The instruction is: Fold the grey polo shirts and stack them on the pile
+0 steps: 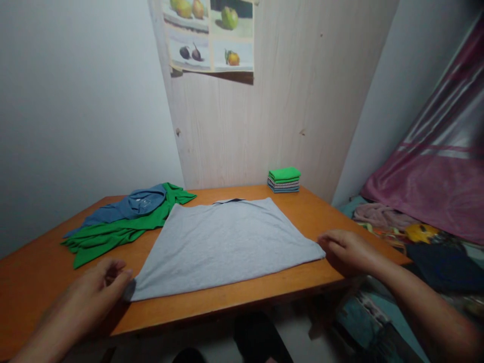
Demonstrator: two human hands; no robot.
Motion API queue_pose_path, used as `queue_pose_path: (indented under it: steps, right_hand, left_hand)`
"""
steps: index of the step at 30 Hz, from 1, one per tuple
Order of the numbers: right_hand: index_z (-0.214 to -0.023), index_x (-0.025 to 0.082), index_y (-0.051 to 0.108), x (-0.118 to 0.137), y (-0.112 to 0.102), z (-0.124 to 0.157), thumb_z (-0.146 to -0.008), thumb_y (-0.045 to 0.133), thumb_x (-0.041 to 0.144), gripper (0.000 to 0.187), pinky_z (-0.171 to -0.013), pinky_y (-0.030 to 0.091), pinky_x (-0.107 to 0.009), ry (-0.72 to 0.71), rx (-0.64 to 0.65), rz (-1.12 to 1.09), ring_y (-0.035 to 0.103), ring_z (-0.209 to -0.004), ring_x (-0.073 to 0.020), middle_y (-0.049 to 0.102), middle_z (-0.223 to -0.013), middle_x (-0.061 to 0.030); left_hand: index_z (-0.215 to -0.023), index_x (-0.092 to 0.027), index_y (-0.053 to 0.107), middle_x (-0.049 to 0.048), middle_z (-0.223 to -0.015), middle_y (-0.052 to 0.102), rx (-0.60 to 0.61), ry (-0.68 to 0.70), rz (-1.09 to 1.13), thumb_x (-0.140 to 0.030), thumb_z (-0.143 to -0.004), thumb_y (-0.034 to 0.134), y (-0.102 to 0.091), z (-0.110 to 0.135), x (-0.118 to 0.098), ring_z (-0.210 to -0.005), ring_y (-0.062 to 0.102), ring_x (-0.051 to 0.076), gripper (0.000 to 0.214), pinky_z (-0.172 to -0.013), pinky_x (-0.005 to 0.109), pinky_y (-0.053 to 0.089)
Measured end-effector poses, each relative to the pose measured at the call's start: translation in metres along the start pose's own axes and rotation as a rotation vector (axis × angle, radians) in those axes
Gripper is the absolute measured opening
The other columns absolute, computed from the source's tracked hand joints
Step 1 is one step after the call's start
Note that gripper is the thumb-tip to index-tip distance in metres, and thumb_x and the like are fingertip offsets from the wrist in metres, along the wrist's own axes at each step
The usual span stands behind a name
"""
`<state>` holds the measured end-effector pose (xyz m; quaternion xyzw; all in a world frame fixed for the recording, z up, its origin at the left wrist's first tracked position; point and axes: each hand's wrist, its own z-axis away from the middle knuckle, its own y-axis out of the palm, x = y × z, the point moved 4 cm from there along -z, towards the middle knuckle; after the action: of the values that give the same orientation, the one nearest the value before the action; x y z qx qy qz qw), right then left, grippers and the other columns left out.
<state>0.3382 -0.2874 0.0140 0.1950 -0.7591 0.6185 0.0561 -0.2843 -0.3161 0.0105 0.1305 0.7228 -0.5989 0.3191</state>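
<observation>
A light grey T-shirt [227, 247] lies spread on the wooden table, its dark-edged collar at the far side and its wide edge towards me. At its near left corner is my left hand [93, 290], fingers curled and closed at the cloth; the thumb and hand partly hide the grip. My right hand [342, 247] is closed at the near right corner, where the fabric is drawn out to a point beside the fingertips. Both corners look pulled apart sideways, and the shirt lies nearly flat with faint wrinkles.
Left of the shirt lie a crumpled green garment [113, 234] and a blue garment [130, 205]. A folded stack of clothes [284, 180] stands at the table's [317, 209] back right. Beyond the right edge are heaped fabrics [385, 217] and a pink curtain [434, 176].
</observation>
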Motion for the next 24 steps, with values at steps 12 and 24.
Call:
queue_pose_path:
  steps: [12,24]
  right_hand:
    - [-0.079,0.018,0.069,0.027,0.033,-0.094,-0.092,0.049,0.033,0.028,-0.062,0.038,-0.026,0.315,-0.054,0.066,0.063,-0.072,-0.0188,0.071,-0.080,-0.0081]
    - [-0.075,0.017,0.070,0.020,0.070,-0.140,-0.092,0.043,0.056,0.051,-0.057,0.045,-0.032,0.372,0.117,0.100,0.069,-0.072,-0.0266,0.074,-0.082,-0.0170]
  left_hand:
    - [-0.129,-0.019,0.068,0.0123,-0.147,0.057,0.078,0.567,-0.216,-0.050,-0.090,0.046,0.085,-0.008,-0.060,-0.140,0.048,0.032,0.054,-0.120,0.047,0.032]
    - [-0.128,-0.018,0.068,0.0139,-0.135,0.066,0.176,0.460,-0.139,-0.047,-0.092,0.048,0.068,-0.020,-0.076,-0.127,0.058,0.030,0.050,-0.111,0.041,0.041]
